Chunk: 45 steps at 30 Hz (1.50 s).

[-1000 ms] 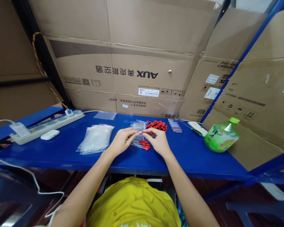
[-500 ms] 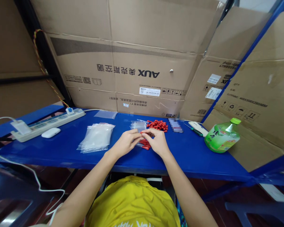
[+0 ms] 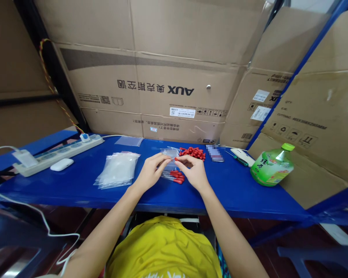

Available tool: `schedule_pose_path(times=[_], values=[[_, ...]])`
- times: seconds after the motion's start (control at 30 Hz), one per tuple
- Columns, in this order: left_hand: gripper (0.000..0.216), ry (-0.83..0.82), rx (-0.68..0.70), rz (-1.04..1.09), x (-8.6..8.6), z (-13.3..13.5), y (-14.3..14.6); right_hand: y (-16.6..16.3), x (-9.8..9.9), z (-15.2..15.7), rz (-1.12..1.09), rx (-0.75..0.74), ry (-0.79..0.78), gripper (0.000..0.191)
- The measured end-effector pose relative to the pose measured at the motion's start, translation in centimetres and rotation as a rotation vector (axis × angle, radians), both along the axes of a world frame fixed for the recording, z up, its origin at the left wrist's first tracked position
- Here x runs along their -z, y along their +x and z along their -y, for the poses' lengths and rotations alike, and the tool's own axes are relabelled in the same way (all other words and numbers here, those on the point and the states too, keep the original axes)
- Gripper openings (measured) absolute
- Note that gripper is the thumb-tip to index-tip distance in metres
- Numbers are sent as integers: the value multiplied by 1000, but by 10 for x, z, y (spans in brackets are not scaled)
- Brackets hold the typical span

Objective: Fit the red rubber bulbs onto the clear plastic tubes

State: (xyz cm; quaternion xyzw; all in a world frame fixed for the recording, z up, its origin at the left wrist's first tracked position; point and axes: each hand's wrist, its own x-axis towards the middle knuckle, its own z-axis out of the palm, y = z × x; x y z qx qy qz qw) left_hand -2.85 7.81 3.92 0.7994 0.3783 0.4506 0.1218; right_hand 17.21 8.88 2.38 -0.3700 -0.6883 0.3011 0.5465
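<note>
Above the middle of the blue table, my left hand pinches a thin clear tube. Facing it, my right hand pinches a small red rubber bulb at the tube's end; whether the tube sits inside the bulb is too small to tell. Beneath my fingers lie several thin tubes fitted with red bulbs, glass droppers by their look. Behind my left fingertips is a bundle of bare clear tubes. A pile of loose red bulbs lies just beyond my right hand.
Clear zip bags are stacked left of my hands. Farther left are a power strip and a white case. On the right lie a blurred packet, a green-handled tool and a green bottle. Cardboard walls the back.
My fingertips have drawn slightly apart, with the left hand a little farther left. More of the tubes and finished-looking red-bulbed droppers shows between my hands. The view has shifted slightly.
</note>
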Motion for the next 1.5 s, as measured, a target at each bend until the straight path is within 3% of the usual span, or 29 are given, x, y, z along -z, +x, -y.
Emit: schedule_pose_path(times=[0.3, 0.9, 1.5], values=[[34, -4, 2, 78, 1, -1, -2, 0, -3, 2, 5, 15, 10, 14], [33, 91, 84, -61, 1, -3, -6, 3, 0, 4, 58, 46, 41, 11], [28, 135, 150, -166, 10, -11, -12, 9, 0, 3, 408, 66, 380, 11]])
